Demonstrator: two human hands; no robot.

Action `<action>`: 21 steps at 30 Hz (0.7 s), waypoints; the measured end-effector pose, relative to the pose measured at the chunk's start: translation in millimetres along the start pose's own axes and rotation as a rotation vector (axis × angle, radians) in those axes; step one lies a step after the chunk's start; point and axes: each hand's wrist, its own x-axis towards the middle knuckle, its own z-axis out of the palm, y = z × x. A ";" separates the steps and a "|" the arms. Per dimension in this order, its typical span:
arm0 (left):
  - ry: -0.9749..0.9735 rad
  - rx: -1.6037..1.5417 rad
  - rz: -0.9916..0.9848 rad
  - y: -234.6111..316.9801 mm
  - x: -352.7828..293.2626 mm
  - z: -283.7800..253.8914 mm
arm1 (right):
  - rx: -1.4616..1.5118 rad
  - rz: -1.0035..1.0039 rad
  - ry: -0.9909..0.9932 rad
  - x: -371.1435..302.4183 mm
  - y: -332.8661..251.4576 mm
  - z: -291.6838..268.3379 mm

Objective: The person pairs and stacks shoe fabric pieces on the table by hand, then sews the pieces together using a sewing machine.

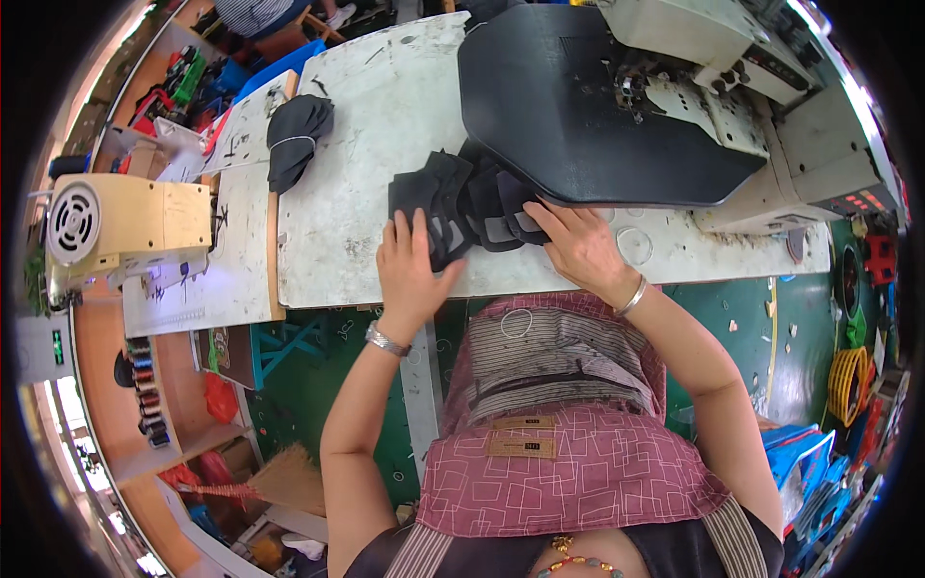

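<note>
A row of overlapping black fabric pieces (482, 204), several with small grey patches, lies near the front edge of the worn white table (347, 231). My left hand (412, 268) rests on the left end of the row, fingers stretched out and thumb apart. At the right end, my right hand (584, 249) has its fingers closed on the edge of a black fabric piece (520, 214); its thumb is mostly hidden. Part of the row disappears beneath the black extension plate (578, 106) of a sewing machine (713, 48).
A tied bundle of black pieces (301, 140) lies farther left on the table. Another sewing machine (130, 226) stands at the far left. Loose clear rings (634, 246) lie right of my right hand. Thread spools (146, 390) line a shelf at lower left. Behind the table sits another person (255, 14).
</note>
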 end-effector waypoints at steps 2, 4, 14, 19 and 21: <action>0.008 0.036 -0.043 1.1 0.6 2.8 | -0.010 0.054 -0.056 2.5 -6.2 -2.7; 0.095 0.163 -0.014 0.8 9.9 1.2 | -0.027 0.124 -0.112 5.8 -8.2 1.8; 0.405 0.165 0.084 28.8 11.0 -51.9 | -0.026 0.305 -0.382 53.4 -21.8 36.3; 0.097 0.197 0.142 99.3 13.0 22.3 | 0.476 0.139 -0.178 13.6 17.6 15.4; -0.062 0.012 0.002 124.9 18.1 17.7 | 0.265 0.267 -0.234 -1.0 29.9 0.1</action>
